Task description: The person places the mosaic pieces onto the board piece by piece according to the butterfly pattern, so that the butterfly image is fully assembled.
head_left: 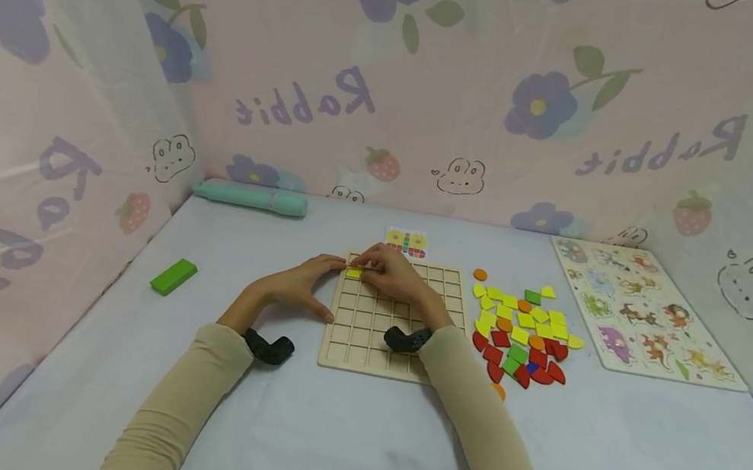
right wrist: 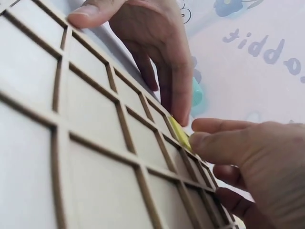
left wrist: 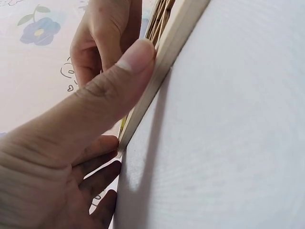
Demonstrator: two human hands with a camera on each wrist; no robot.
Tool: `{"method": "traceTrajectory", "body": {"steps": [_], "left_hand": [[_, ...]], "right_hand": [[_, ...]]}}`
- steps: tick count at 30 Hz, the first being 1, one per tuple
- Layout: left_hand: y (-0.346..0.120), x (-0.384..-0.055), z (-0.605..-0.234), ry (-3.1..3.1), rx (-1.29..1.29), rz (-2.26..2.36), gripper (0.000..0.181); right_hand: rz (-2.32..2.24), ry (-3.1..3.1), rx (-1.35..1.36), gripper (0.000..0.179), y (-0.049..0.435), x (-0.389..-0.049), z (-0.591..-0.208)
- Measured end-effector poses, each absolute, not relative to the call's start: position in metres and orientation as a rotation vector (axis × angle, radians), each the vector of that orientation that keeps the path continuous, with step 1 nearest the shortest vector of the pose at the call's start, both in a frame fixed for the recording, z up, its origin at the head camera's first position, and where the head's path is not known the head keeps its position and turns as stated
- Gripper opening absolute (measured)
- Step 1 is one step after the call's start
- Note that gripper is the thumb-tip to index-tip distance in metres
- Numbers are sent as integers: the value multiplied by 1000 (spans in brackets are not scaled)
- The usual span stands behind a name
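A light wooden board [head_left: 348,354] with a raised grid lies on the table. At its upper left a yellow square tile [right wrist: 179,132] sits in a cell, close against the frame. My right hand [head_left: 394,274] reaches over the board, thumb and forefinger pinching the tile's edge; its other fingers are bent beside it. My left hand [head_left: 298,286] lies along the board's left side, thumb and fingers spread. In the left wrist view, its thumb [left wrist: 136,58] presses the wooden edge, and the fingertips meet the far corner.
Right of the board lie loose yellow [head_left: 519,335], red [head_left: 492,355], green and orange pieces. A small pattern card [head_left: 406,243] is behind it. An animal puzzle board [head_left: 644,313] lies far right, a green block [head_left: 174,276] left, and a teal case [head_left: 251,198] at the back.
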State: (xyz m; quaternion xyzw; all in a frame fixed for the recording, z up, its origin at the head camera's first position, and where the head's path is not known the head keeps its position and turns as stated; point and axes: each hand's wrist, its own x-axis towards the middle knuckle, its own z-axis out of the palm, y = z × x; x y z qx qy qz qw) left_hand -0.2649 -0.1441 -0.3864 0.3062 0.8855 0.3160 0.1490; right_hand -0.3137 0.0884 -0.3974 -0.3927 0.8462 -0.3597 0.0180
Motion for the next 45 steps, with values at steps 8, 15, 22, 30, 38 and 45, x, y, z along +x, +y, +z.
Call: {"method": "traceTrajectory", "body": {"steps": [8,15,22,30,38,45], "left_hand": [[-145,-268,-389,2560,869,896,99],[-146,-269,-391,2555,887,896,100],[-146,-269,-391,2560,884,895,101],[-146,-268,-391,2547,881,913,100],[-146,-268,-392,2548,880,902,101],[-145,-269,-392,2558,877,894,100]], "right_hand": [[-1197,2651,-1185,24,140,-302,-376],[-1191,2743,-1063,23,209,-288,-363],[-1053,2876,-828,23,263,-279,-360],[-996,2853,-536,26,291,-279,-367],[-953,2866,-471,30,297,-286,-384],[-913,2901,-402,32,294,-287,-386]]}}
